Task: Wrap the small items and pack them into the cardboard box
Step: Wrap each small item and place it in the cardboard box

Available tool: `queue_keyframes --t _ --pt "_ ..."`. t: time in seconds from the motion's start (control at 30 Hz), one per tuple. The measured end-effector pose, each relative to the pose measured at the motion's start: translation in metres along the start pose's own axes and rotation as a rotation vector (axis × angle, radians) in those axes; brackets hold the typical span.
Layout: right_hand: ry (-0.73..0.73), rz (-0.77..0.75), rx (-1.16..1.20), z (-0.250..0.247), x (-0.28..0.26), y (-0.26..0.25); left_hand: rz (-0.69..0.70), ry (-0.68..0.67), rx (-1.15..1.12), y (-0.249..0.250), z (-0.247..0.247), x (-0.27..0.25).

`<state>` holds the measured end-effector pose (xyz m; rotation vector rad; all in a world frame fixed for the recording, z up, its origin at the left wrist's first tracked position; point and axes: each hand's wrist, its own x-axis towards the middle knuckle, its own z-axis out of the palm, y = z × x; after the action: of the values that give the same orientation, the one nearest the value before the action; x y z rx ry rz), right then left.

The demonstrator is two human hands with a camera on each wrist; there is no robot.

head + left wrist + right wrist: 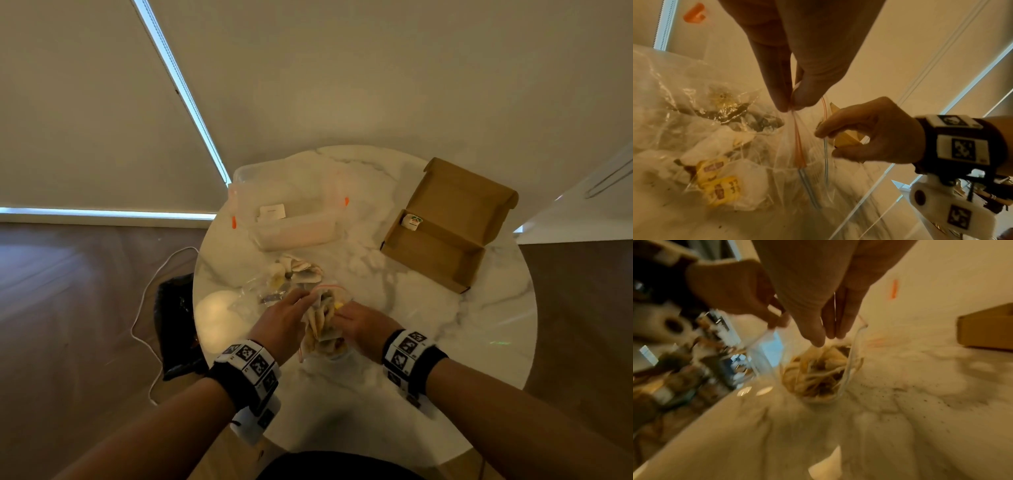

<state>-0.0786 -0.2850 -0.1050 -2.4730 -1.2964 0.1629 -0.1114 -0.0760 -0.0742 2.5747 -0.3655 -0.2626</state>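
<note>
On the round marble table (445, 342) both hands hold up a clear zip bag (323, 325) stuffed with paper-wrapped tea bags. My left hand (291, 308) pinches the bag's red zip strip (797, 146) between thumb and finger (790, 105). My right hand (356, 322) pinches the opposite rim (828, 337), so the mouth gapes over the tea bags (818, 374). The open cardboard box (442, 233) lies at the far right, with one small white item (412, 221) in its back corner.
A loose pile of tea bags and clear wrappers (294, 270) lies just beyond the hands. Behind it stands a clear plastic container (291, 212) with orange clips. On the floor to the left are a black bag (178, 325) and a white cable (147, 298).
</note>
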Motion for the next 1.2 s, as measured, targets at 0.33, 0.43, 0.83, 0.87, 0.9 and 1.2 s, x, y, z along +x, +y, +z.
queue_keyframes --t 0.33,0.43,0.83,0.87,0.9,1.2 --pt "-0.611 0.084 -0.27 -0.004 0.041 -0.017 -0.043 -0.04 0.003 0.0 0.0 -0.002" --pt "-0.648 0.108 -0.299 -0.004 0.043 -0.021 -0.059 -0.051 0.0 0.0 0.0 -0.003" --pt "0.057 0.263 0.293 -0.069 0.016 -0.029 -0.068 0.043 -0.067 -0.002 -0.016 0.003" --pt "0.092 0.326 0.343 -0.081 0.012 -0.03 -0.073 0.034 -0.073 -0.003 -0.017 0.003" --pt "0.093 0.393 0.387 -0.094 0.009 -0.029 -0.071 0.016 -0.082 -0.006 -0.017 0.002" --pt "0.149 0.686 1.067 -0.144 -0.005 -0.024 0.037 -0.166 -0.655 0.025 -0.059 0.015"
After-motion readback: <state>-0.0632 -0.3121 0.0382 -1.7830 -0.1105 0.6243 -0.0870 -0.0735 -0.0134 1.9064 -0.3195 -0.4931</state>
